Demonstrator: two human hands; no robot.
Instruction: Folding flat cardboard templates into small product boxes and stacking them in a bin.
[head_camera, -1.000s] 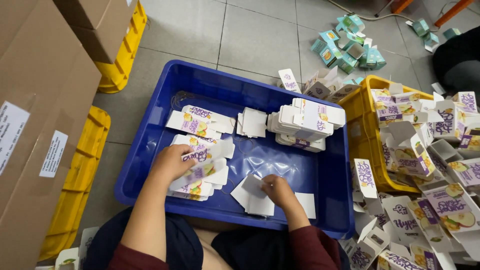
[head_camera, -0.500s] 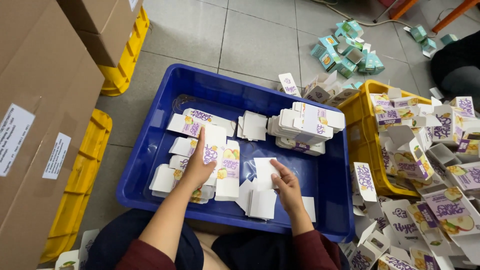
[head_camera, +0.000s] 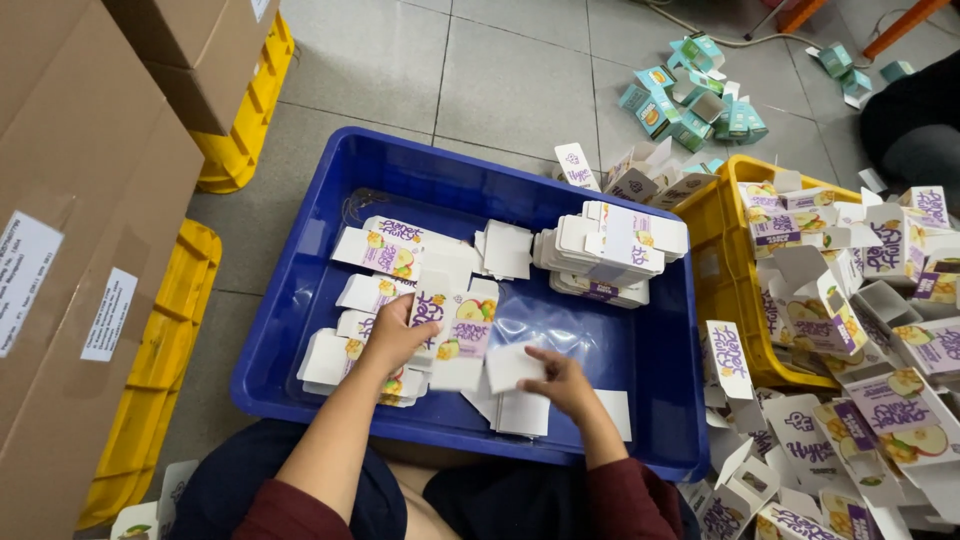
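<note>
Nearest the body, the right hand (head_camera: 558, 382) rests inside the blue tub (head_camera: 655, 355), its fingers closed on a small blank white card (head_camera: 512, 366) that sticks out leftward from the fingertips, just above a loose pile of white cards (head_camera: 520, 410) on the tub floor. Beside it, the left hand (head_camera: 395, 335) clamps a flat printed carton (head_camera: 455, 325), thumb on top, the carton fanning out to the right of the fingers over other flat cartons (head_camera: 345, 355). Farther back in the tub lies a tall stack of flat cartons (head_camera: 610, 250). To the right, a yellow crate (head_camera: 735, 300) brims with folded boxes (head_camera: 860, 290); teal boxes (head_camera: 695, 95) are scattered on the tiled floor beyond.
</note>
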